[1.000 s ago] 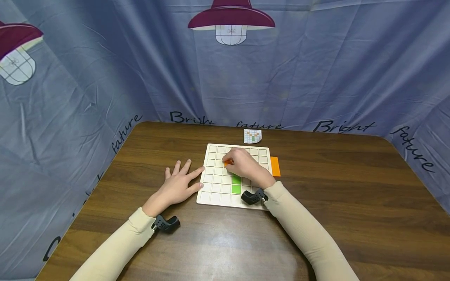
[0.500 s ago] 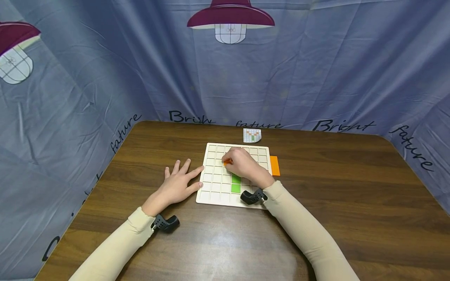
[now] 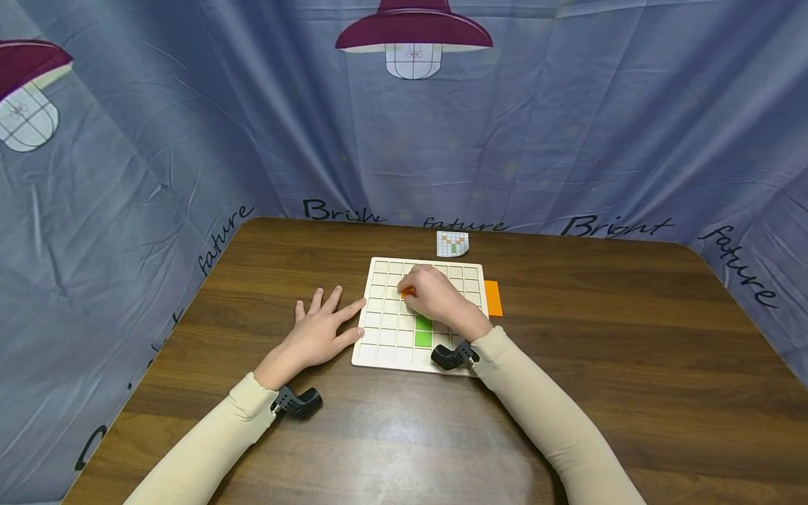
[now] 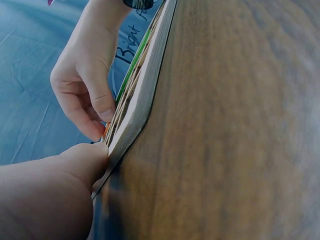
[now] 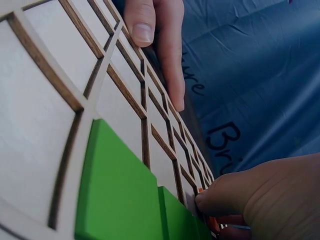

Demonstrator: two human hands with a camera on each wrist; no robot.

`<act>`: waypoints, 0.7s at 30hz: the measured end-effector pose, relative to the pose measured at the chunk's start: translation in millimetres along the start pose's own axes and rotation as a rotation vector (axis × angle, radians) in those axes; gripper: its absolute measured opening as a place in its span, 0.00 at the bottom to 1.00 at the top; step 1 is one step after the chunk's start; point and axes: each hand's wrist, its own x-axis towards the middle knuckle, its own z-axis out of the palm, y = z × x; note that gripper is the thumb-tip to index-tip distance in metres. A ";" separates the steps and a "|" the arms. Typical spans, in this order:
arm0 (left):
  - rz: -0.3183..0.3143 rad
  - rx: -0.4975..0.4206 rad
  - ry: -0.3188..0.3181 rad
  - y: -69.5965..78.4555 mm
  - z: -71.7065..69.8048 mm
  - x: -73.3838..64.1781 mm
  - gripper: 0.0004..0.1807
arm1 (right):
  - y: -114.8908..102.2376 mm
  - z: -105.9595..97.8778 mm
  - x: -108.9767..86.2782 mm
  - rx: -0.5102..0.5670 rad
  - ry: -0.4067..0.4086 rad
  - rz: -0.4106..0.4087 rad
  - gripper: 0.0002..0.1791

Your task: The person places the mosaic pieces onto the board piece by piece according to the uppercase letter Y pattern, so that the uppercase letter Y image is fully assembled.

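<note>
A pale wooden board [image 3: 388,337] divided into square cells lies on the table. My right hand [image 3: 435,293] is over its upper middle, thumb and fingers pinching a small orange tile [image 3: 407,293] right at a cell; the tile is mostly hidden by the fingers. Toward me from that hand, green square tiles [image 3: 423,338] sit in a column of cells, and they show large in the right wrist view. My left hand [image 3: 318,335] lies spread on the table, with its thumb and index fingertips touching the board's left edge.
An orange flat piece [image 3: 494,299] lies against the board's right side. Behind the board is a small paper card [image 3: 452,244] printed with a grid of orange and green squares. A blue curtain [image 3: 530,140] hangs at the brown wooden table's [image 3: 606,351] back edge.
</note>
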 end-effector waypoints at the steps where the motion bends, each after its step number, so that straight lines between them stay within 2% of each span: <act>1: 0.000 0.000 0.001 -0.1 0.1 0.0 0.33 | -0.1 0.0 -0.1 -0.001 0.000 0.000 0.12; 13: -0.007 0.002 -0.008 -1.5 0.6 0.1 0.33 | 1.5 1.2 -0.9 0.002 -0.012 0.002 0.13; 21: -0.007 0.002 -0.015 -0.9 -0.1 -0.1 0.33 | 2.4 0.1 -1.5 0.027 -0.033 0.033 0.13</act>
